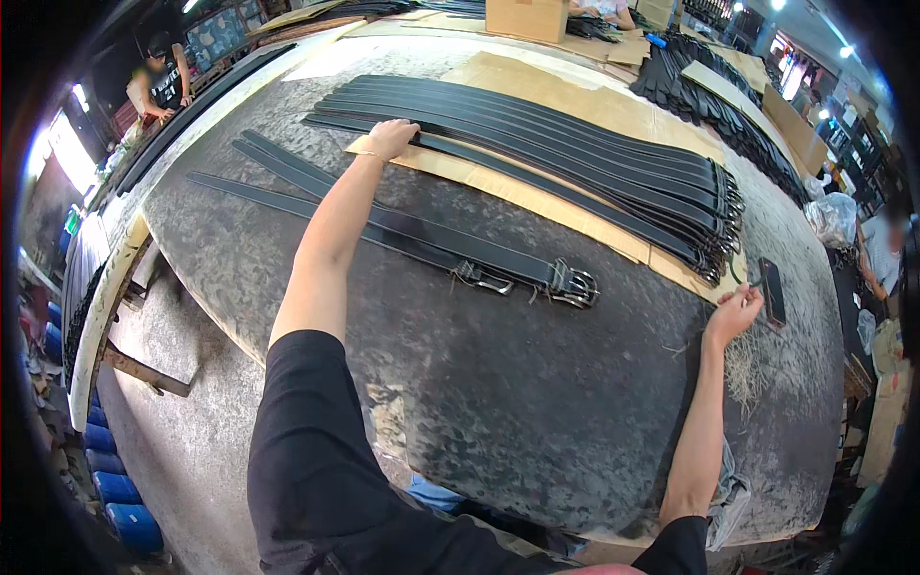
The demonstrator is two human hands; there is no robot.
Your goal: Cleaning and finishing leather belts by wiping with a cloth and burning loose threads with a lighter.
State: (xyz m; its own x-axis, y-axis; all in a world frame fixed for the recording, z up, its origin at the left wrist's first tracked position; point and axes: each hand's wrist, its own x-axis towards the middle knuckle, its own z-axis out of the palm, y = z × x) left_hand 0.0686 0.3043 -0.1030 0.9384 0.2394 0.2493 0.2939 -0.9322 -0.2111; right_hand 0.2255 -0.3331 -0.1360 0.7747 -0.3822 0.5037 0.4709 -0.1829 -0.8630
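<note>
Several black leather belts (537, 144) with light stitching lie side by side on a cardboard sheet (479, 182), buckles (730, 206) at the right. My left hand (391, 140) is closed over the nearest belt of this row (546, 182), towards its left end. At the buckle end my right hand (736, 311) is closed round a thin dark green tool (736, 273), its exact kind unclear. Closer to me, two more belts (450, 244) with metal buckles (577, 286) lie on the dark table under my left forearm.
A dark phone-like slab (772, 292) lies right of my right hand, above a heap of loose threads (747, 369). More black belts (685, 81) and a cardboard box (525, 19) stand behind. People work at the far left and right. Blue drums (132, 525) line the left floor.
</note>
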